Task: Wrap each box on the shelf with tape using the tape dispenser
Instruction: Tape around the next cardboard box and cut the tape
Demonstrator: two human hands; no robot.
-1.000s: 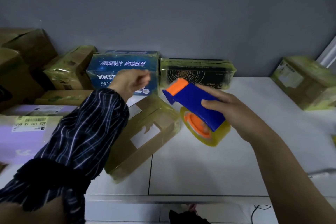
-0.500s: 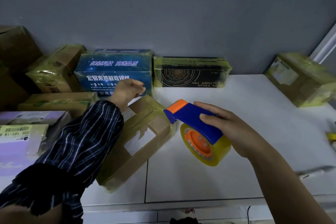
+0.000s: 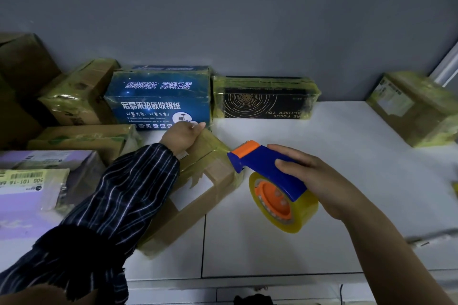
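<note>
Fingers curled: right hand round the tape dispenser, left hand gripping the cardboard box; the black box read "FOCUS".

Dark plaid sleeve with pale stripes and a gathered cuff on the left arm; right forearm bare.

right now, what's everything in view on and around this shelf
tape dispenser: 1, blue and orange, held at centre
tape roll: 1, yellowish clear, on the dispenser
cardboard box: 1, brown, part-taped, centre-left
blue box: 1, blue, white print, against back wall
black box: 1, black, gold rings, right of blue box
far-right box: 1, brown under yellowish tape, right end
left boxes: at least 3, brown, far left
parcel: 1, lilac, labelled, near left
shelf: 1, white
sleeve: 1, dark striped, left arm
left hand: 1, curled over cardboard box's far end
right hand: 1, grips dispenser
</note>
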